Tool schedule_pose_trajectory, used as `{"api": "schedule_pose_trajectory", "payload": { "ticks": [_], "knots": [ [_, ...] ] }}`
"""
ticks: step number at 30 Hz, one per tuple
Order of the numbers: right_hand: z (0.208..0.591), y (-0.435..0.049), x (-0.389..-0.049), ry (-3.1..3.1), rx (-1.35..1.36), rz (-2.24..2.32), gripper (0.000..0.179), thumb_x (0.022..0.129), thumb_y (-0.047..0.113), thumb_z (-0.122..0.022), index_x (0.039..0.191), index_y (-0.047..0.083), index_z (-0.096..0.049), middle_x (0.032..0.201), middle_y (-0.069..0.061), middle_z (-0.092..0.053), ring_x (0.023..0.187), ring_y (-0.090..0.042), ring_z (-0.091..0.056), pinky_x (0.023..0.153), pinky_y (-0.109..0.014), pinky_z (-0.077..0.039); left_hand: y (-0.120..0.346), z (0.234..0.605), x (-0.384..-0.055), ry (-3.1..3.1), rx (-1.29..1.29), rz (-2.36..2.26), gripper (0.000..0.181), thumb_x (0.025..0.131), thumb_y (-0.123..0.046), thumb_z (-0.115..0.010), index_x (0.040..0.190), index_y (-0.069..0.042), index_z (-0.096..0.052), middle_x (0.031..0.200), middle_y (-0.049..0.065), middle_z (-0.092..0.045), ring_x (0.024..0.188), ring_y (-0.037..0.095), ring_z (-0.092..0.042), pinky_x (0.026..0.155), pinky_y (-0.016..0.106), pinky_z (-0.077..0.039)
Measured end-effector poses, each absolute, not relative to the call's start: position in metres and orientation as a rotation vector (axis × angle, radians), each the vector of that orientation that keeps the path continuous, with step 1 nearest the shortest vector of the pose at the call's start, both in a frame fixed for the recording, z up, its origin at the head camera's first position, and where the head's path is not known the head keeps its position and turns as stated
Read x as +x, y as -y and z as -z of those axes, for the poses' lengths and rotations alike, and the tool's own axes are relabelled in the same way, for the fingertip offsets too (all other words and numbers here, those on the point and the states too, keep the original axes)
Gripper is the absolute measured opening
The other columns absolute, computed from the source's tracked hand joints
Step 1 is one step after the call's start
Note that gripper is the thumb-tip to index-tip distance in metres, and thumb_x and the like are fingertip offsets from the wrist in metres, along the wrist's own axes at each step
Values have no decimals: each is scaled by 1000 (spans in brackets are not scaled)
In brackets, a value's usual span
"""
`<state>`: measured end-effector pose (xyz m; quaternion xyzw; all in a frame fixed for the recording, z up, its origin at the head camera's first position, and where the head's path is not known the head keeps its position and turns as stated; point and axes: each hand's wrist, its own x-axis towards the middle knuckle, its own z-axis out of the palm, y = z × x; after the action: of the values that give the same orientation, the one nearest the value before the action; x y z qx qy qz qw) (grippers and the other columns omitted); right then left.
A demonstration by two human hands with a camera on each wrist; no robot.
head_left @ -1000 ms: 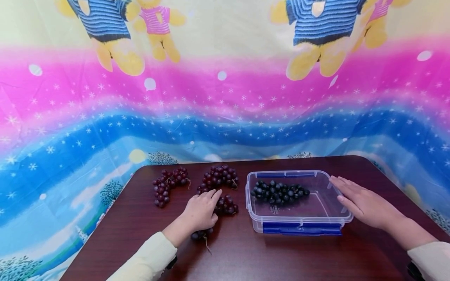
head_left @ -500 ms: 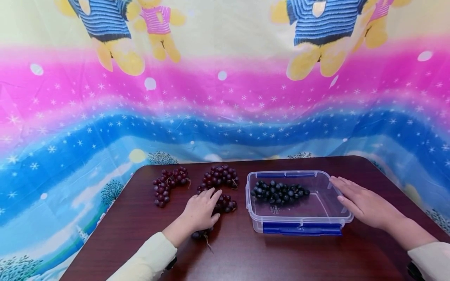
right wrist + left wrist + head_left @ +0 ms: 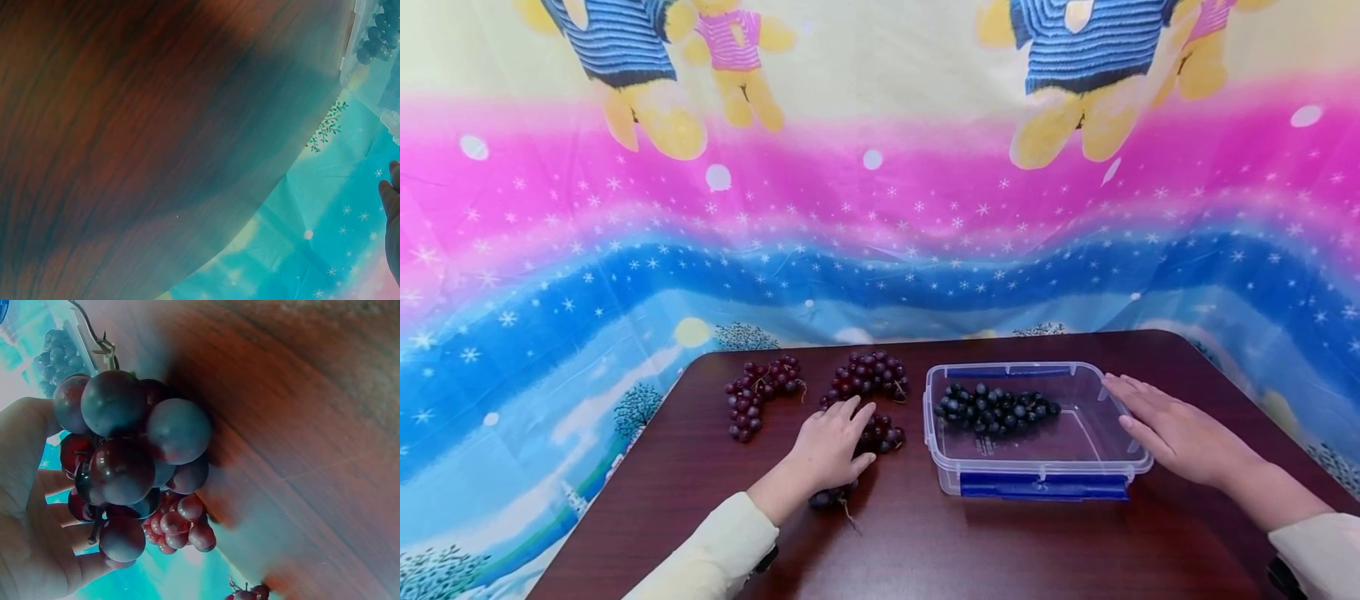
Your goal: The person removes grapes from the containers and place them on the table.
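Observation:
My left hand [image 3: 827, 446] holds a bunch of dark red grapes [image 3: 122, 469] from above, with the thumb on one side and the fingers along the other. In the head view the hand hides most of it; dark grapes and a thin stem show below the palm. Just past the fingers are more red grapes [image 3: 882, 435]. On the right, my right hand [image 3: 1183, 433] rests its straight fingertips at the right rim of a clear plastic box [image 3: 1045, 462] with blue clips. A bunch of black grapes [image 3: 996, 410] lies inside the box.
One red grape bunch [image 3: 760, 396] lies at the table's back left, another [image 3: 868, 375] behind my left hand. The dark wooden table [image 3: 925, 550] has rounded back corners. A printed cloth [image 3: 880, 217] hangs behind it.
The left thumb has moved slightly outward and the stem below the palm has swung a little to the right. The right hand, box and other bunches stay put.

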<state>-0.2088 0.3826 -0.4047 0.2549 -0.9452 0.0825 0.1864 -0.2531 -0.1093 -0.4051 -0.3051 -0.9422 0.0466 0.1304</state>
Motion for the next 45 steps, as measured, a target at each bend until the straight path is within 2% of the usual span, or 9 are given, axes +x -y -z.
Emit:
{"api": "schedule_pose_trajectory", "payload": {
  "ticks": [5, 12, 18, 26, 45],
  "knots": [
    [405, -382, -209, 2666, 713, -227, 63, 98, 21, -56, 154, 11, -29, 149, -20, -38, 145, -16, -18, 106, -8, 4, 108, 398, -253, 2719, -904, -124, 69, 88, -46, -67, 143, -10, -46, 141, 17, -48, 123, 32, -51, 94, 47, -48],
    [405, -383, -209, 2662, 692, -249, 63, 97, 22, -59, 153, 12, -32, 148, -19, -40, 144, -8, -15, 106, -8, 3, 104, 387, -254, 2606, -938, -114, 68, 87, -43, -69, 142, -9, -48, 140, 17, -49, 123, 31, -51, 96, 45, -47],
    [405, -385, -210, 2656, 725, -215, 64, 98, 22, -57, 154, 12, -29, 149, -19, -38, 145, -15, -16, 108, -11, 4, 96, 376, -254, 2555, -961, -98, 67, 88, -42, -69, 142, -9, -48, 142, 16, -48, 127, 32, -48, 100, 47, -43],
    [406, -387, -209, 2649, 730, -205, 63, 98, 21, -58, 154, 11, -30, 148, -20, -40, 144, -10, -13, 108, -10, 3, 78, 363, -255, 2475, -995, -111, 67, 86, -42, -71, 140, -10, -50, 142, 16, -48, 131, 32, -45, 105, 49, -38],
    [407, -384, -210, 2634, 734, -214, 64, 97, 21, -58, 154, 12, -30, 148, -19, -40, 144, -12, -16, 108, -10, 2, 15, 343, -255, 2391, -1141, -114, 66, 91, -49, -62, 144, -12, -47, 147, 15, -43, 135, 29, -40, 109, 45, -34]
  ]
}}
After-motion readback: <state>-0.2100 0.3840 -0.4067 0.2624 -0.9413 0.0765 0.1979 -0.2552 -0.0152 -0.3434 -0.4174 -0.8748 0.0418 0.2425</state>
